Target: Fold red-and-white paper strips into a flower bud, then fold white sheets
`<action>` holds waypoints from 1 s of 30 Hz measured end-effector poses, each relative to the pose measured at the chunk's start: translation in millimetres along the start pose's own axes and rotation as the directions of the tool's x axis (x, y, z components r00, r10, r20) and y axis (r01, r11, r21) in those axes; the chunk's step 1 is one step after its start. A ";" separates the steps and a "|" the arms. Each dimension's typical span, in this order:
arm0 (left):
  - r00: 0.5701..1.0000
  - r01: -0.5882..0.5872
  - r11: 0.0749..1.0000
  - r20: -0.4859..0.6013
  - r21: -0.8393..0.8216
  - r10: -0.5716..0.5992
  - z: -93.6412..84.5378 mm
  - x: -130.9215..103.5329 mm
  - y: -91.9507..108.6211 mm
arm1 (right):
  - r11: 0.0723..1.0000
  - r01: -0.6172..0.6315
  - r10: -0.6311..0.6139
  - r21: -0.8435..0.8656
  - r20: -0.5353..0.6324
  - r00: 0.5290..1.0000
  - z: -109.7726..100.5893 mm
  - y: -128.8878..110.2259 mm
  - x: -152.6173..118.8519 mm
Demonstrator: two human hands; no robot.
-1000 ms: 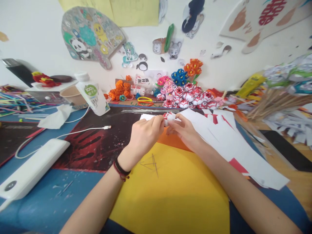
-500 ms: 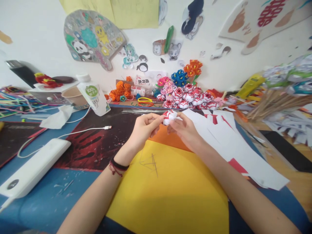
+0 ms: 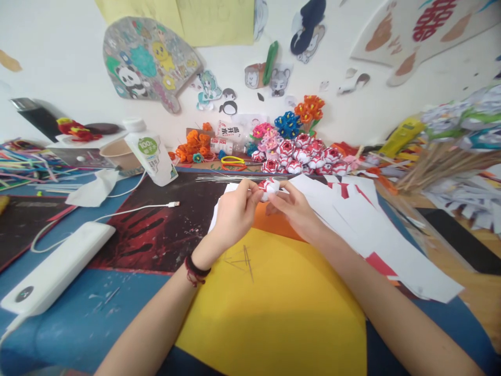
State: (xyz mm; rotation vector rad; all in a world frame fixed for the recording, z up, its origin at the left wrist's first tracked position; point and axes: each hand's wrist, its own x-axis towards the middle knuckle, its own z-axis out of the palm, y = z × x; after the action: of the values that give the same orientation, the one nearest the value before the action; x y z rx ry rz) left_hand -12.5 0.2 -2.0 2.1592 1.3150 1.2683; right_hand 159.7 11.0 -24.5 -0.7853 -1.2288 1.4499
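Note:
A small red-and-white paper flower (image 3: 269,189) is held up between my two hands, above the far part of an orange sheet (image 3: 276,222). My left hand (image 3: 238,206) pinches its left side with thumb and forefinger. From the right, the fingers of my right hand (image 3: 291,206) close on the flower's lower right side. My fingers cover part of its petals. Below my wrists lies a large yellow sheet (image 3: 282,297) with several thin wires (image 3: 246,260) on it.
Behind stand many similar red-and-white flowers (image 3: 303,155), with yellow-handled scissors (image 3: 234,161) beside them. White paper (image 3: 364,235) spreads at the right. To the left are a white glue bottle (image 3: 151,154), a power bank (image 3: 58,266) with its cable and a dark mat (image 3: 156,224).
My left hand has turned and shifted slightly, its back showing more, with white paper now visible behind it. The flower has tilted slightly and stays between both hands.

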 end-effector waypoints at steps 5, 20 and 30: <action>1.000 -0.014 1.000 0.010 -0.010 0.014 0.5 -0.9 1.1 | 0.997 -0.033 0.030 0.074 0.048 0.998 -0.2 0.4 0.3; 0.993 0.100 0.944 0.091 -0.314 -0.075 -6.4 3.3 5.5 | 0.989 0.011 -0.016 0.146 0.033 0.999 -4.8 -0.9 2.1; 0.990 0.100 0.964 0.118 -0.247 -0.073 -6.2 4.4 4.7 | 0.991 0.023 -0.028 0.131 0.036 0.999 -6.1 -2.5 2.3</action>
State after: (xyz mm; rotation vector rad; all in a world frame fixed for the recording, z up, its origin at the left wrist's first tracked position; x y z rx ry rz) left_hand -14.0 0.3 6.8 1.9430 1.1248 1.1961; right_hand 165.4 14.7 -23.4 -0.6538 -1.1553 1.5136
